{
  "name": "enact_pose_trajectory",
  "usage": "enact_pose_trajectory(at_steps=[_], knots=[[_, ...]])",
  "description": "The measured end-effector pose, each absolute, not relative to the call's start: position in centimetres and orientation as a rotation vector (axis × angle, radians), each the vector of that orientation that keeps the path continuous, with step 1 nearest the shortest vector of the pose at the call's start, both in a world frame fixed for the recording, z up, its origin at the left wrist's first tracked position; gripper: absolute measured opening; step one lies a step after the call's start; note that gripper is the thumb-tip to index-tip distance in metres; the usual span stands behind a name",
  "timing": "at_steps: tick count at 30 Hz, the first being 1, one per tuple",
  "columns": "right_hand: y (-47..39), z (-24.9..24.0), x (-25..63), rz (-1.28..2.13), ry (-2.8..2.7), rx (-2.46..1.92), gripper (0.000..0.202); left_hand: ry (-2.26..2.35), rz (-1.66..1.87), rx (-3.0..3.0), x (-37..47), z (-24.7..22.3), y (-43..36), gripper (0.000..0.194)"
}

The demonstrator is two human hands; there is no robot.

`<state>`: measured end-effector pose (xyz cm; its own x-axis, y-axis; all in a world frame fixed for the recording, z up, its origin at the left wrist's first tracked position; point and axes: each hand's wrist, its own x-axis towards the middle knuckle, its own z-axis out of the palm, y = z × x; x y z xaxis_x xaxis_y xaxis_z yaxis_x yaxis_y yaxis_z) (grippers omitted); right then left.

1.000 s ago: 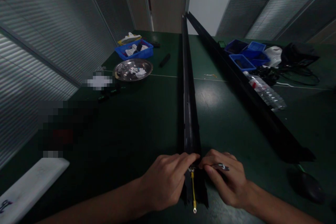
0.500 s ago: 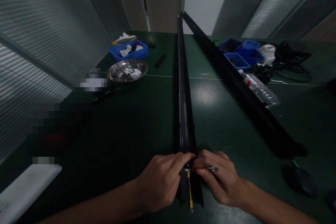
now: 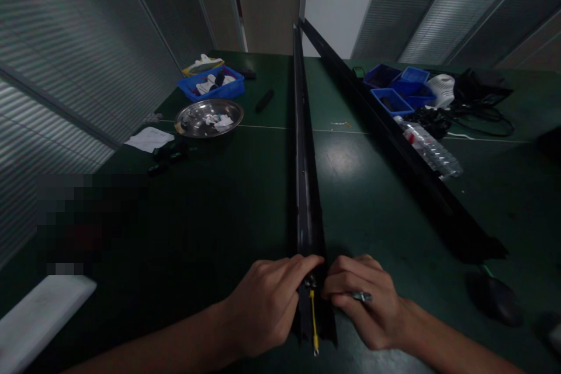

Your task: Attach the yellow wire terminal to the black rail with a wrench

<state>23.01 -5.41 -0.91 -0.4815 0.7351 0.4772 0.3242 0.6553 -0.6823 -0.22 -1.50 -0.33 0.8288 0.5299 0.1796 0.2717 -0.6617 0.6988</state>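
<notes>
A long black channel-shaped rail (image 3: pixel 309 198) runs from near me toward the far end of the table. At its near end my left hand (image 3: pixel 269 304) is closed around the left side, with its index finger reaching over the top. Just below that finger, a yellow cable with a metal ring terminal (image 3: pixel 314 327) comes out from a small metal fitting inside the rail. My right hand (image 3: pixel 366 301) is closed at the rail's right edge, pinching a slim silver metal tool (image 3: pixel 362 296). Only the tool's outer end shows; fingers hide its tip.
A second black rail (image 3: pixel 394 158) slants along the right. Beyond it lie a plastic bottle (image 3: pixel 432 149), blue bins (image 3: pixel 392 101) and a computer mouse (image 3: pixel 495 298). On the left are a metal bowl (image 3: pixel 209 118), a blue basket (image 3: pixel 211 85), paper (image 3: pixel 149 138) and a white object (image 3: pixel 46 321).
The silver tool's outer end has swung slightly down and to the right in my right hand. My left hand keeps its hold on the rail. The whole view has shifted a little.
</notes>
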Motion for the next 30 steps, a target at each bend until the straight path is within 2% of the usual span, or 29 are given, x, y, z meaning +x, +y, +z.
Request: enact_pose_trajectory(at_steps=[14, 30], knots=[[-5.62, -0.50, 22.23, 0.531, -2.023, -0.960, 0.013, 0.585, 0.476, 2.338, -0.16, -0.29, -1.49, 0.050], [-5.36, -0.64, 22.40, 0.663, -2.109, -0.880, 0.022, 0.595, 0.432, 2.298, -0.34, -0.42, -1.56, 0.050]])
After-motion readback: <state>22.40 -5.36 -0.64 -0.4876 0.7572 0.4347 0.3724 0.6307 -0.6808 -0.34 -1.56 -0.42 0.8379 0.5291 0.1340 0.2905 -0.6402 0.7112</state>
